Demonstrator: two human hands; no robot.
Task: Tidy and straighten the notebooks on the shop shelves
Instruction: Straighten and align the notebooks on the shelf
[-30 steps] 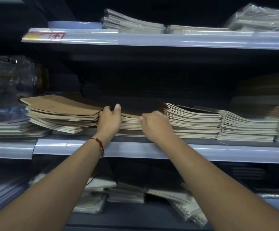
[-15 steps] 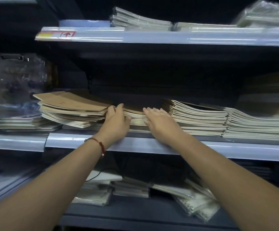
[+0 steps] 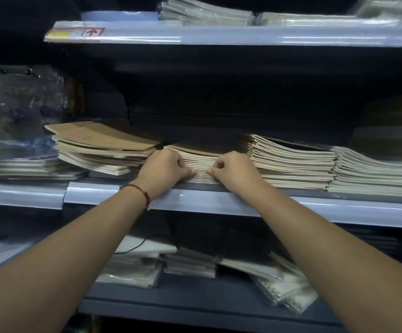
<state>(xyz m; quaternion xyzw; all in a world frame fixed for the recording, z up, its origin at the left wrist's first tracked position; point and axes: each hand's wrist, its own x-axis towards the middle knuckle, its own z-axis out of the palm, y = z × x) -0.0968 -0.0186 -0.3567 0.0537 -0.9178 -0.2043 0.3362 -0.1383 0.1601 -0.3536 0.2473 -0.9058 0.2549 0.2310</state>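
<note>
Both hands are in on the middle shelf [image 3: 219, 200] now. The left hand [image 3: 163, 168] and the right hand [image 3: 231, 168] sit side by side, fingers curled, thumbs and fingertips pinching the front edges of the low kraft-cover notebook stack [image 3: 195, 156] at the centre of the shelf. At nine o'clock of the hands, a taller stack [image 3: 103, 147] lies fanned and askew; at three o'clock, two neater stacks [image 3: 289, 162] (covers bowed upward) run toward the edge. A red cord bracelet [image 3: 142, 193] circles the left wrist. Wrapped pads [image 3: 204, 10] lie on the upper shelf at twelve.
</note>
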